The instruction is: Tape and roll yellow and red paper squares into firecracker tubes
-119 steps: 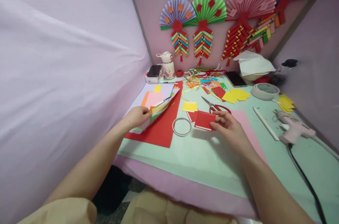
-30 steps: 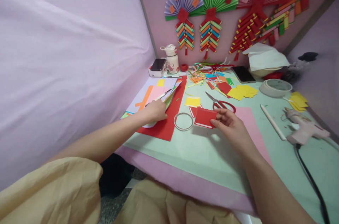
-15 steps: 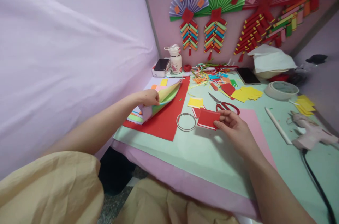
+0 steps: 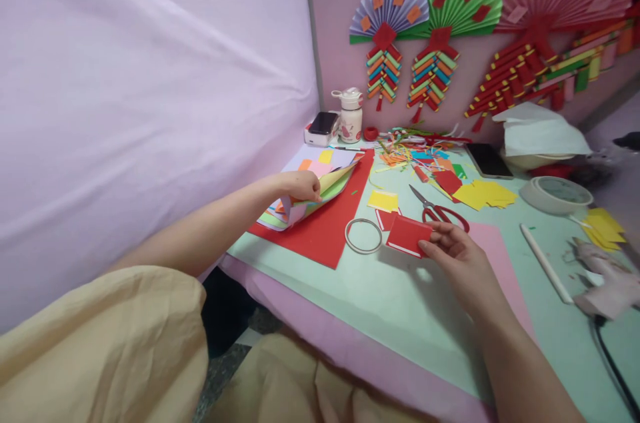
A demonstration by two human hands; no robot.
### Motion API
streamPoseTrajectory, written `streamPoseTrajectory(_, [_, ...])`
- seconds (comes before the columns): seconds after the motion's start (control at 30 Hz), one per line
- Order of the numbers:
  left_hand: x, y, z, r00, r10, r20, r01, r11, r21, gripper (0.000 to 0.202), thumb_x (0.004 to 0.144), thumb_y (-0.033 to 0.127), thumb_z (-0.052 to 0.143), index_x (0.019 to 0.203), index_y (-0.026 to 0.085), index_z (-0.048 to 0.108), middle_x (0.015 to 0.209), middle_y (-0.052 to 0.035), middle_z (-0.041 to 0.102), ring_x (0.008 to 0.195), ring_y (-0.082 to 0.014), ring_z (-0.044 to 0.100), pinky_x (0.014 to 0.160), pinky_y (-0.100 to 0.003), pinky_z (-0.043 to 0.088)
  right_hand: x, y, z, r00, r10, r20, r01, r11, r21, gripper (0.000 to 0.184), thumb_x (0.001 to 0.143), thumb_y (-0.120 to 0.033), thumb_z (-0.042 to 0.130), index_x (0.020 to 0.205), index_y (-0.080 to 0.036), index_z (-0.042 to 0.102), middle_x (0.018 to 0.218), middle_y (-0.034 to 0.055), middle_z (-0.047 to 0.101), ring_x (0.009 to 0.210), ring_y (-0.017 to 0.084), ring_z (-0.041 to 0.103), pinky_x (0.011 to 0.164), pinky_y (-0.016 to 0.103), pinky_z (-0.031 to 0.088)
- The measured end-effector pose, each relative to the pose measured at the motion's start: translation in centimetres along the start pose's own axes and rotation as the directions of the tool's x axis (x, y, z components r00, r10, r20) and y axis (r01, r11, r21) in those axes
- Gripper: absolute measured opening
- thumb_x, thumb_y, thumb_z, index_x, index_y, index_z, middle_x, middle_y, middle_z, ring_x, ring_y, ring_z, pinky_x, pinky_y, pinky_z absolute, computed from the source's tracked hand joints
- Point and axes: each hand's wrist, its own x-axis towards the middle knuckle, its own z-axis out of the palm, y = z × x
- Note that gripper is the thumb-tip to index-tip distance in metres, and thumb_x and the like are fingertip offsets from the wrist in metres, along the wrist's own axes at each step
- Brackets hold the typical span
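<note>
My left hand [image 4: 303, 186] is closed on the lifted front edge of a stack of coloured paper sheets [image 4: 337, 184], which curls up over a large red sheet [image 4: 320, 241]. Between the thumb and fingers of my right hand [image 4: 457, 260] is a small red paper piece [image 4: 409, 234] with a white strip along its lower edge. It is held just above the table. Behind it lies another red piece [image 4: 387, 219] with white edging, partly hidden. A metal ring [image 4: 363, 252] lies to its left, and red-handled scissors [image 4: 445, 213] lie behind my right hand.
Yellow paper squares [image 4: 486, 196], paper scraps [image 4: 397, 155] and a phone [image 4: 489, 162] lie toward the back. On the right are a tape roll [image 4: 556, 206], a white stick [image 4: 545, 263] and a glue gun [image 4: 607, 290] with a cable. A bottle [image 4: 351, 123] stands near the wall.
The camera view has turned slightly left, so everything sits further right in the picture. Both hands keep their grips, and the paper stack stays lifted at its edge.
</note>
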Motion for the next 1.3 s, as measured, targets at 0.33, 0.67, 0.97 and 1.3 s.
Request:
streamPoseTrajectory(0.33, [-0.6, 0.3, 0.6, 1.000, -0.014, 0.021, 0.015, 0.999, -0.044, 0.020, 0.067, 0.035, 0.063, 0.076, 0.018, 0.066, 0.065, -0.0027, 0.060, 0.058, -0.0158, 0.055, 0.060, -0.025, 0.036, 0.1, 0.4, -0.1, 1.000, -0.007, -0.010, 0.007, 1.000, -0.027, 0.037, 0.072, -0.037, 0.072, 0.104, -0.026, 0.056, 0.084, -0.0008, 0.057, 0.075, 0.013, 0.055, 0.064, 0.023, 0.045])
streamPoseTrajectory(0.67, [-0.8, 1.1, 0.8, 0.955, 0.295, 0.007, -0.288, 0.938, -0.194, 0.039, 0.065, 0.056, 0.066, 0.090, 0.026, 0.072, 0.107, -0.0035, 0.067, 0.097, -0.0212, 0.057, 0.082, -0.025, 0.038, -0.1, -0.1, 0.2, 1.000, 0.021, -0.012, -0.020, 1.000, 0.023, 0.039, 0.070, -0.036, 0.073, 0.104, -0.025, 0.056, 0.083, -0.0003, 0.058, 0.073, 0.013, 0.057, 0.063, 0.024, 0.045])
streamPoseTrajectory(0.97, [0.4, 10.5, 6.4, 0.921, 0.362, -0.146, -0.287, 0.373, -0.882, 0.047, 0.071, 0.051, 0.066, 0.104, 0.017, 0.066, 0.104, -0.0089, 0.067, 0.094, -0.0201, 0.062, 0.076, -0.028, 0.050, 1.7, -1.9, 0.3, 0.998, 0.048, 0.031, -0.052, 0.988, 0.146, 0.039, 0.067, -0.032, 0.073, 0.099, -0.022, 0.053, 0.080, 0.0003, 0.064, 0.074, 0.016, 0.060, 0.069, 0.029, 0.047])
streamPoseTrajectory(1.3, [2.9, 13.2, 10.8, 0.973, 0.222, -0.067, -0.077, 0.037, -0.996, 0.035, 0.070, 0.040, 0.070, 0.095, 0.014, 0.069, 0.095, -0.0075, 0.069, 0.082, -0.0172, 0.065, 0.064, -0.024, 0.055, 3.6, -0.7, 0.3, 0.995, 0.080, 0.053, -0.085, 0.990, 0.111, 0.036, 0.072, -0.029, 0.069, 0.101, -0.022, 0.050, 0.083, 0.0007, 0.063, 0.074, 0.015, 0.059, 0.068, 0.028, 0.044])
